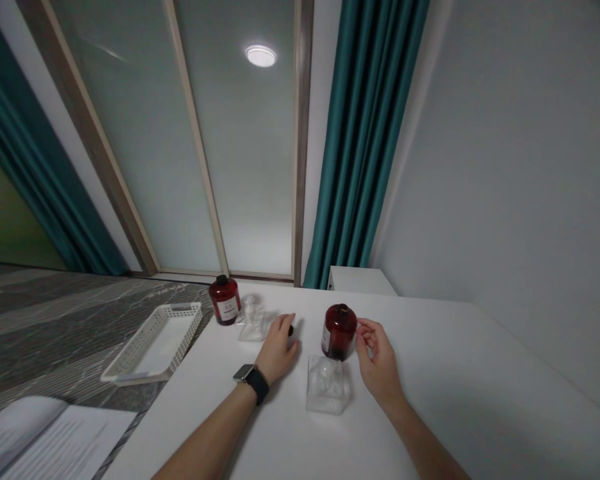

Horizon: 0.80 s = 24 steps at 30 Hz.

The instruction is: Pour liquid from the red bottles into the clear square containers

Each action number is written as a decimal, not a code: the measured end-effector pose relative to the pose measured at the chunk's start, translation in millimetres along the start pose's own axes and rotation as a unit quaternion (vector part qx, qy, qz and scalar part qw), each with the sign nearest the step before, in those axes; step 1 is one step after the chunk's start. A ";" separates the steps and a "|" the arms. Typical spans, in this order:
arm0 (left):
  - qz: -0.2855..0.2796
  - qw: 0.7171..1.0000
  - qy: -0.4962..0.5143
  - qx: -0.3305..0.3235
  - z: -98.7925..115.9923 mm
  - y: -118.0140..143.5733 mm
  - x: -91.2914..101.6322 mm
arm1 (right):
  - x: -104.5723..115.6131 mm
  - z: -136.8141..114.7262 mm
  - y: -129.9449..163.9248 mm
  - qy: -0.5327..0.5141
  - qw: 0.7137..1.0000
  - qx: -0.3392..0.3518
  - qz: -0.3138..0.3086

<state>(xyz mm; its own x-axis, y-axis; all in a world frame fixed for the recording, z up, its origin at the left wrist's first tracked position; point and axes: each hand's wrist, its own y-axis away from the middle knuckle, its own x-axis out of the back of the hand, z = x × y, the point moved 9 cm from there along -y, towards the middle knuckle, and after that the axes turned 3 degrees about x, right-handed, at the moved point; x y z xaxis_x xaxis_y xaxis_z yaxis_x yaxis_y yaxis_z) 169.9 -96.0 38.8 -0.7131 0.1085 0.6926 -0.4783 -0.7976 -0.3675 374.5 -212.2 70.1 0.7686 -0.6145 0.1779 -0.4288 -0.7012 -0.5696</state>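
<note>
A dark red bottle (340,331) without a cap stands upright on the white table, its label partly turned away. My right hand (379,360) is at its right side, fingers loosely bent and apart; whether the fingertips touch the glass I cannot tell. My left hand (279,348), a black watch on its wrist, rests low over the table with thumb and fingers around a small black cap (291,330). In front of the bottle lies a clear plastic package (326,393). Another clear package (253,329) sits beyond my left hand.
A second red bottle (225,303), with a black cap on, stands at the table's far left corner. Left of the table are a white perforated basket (111,371) and an open book (75,440). Behind the table is a white cabinet (363,280) beside a teal curtain (367,133).
</note>
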 end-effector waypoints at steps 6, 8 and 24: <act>0.001 1.000 0.003 0.020 -9.5 -4.8 2.6 | -0.5 0.1 -0.1 0.004 1.000 -0.003 -0.006; -0.001 1.000 0.007 0.023 -10.6 -4.5 2.4 | -0.5 2.2 -0.1 0.006 1.000 -0.007 -0.006; 0.064 0.912 0.401 0.053 25.5 1.6 39.9 | 12.2 -21.7 -0.6 0.095 0.991 0.074 0.055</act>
<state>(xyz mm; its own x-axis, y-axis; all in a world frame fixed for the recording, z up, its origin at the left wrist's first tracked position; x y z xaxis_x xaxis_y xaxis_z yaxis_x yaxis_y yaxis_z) 153.7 -108.1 81.6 -0.9257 0.3756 -0.0446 -0.3424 -0.8823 -0.3231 373.8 -227.2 90.0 0.6121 -0.7507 0.2488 -0.4193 -0.5748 -0.7027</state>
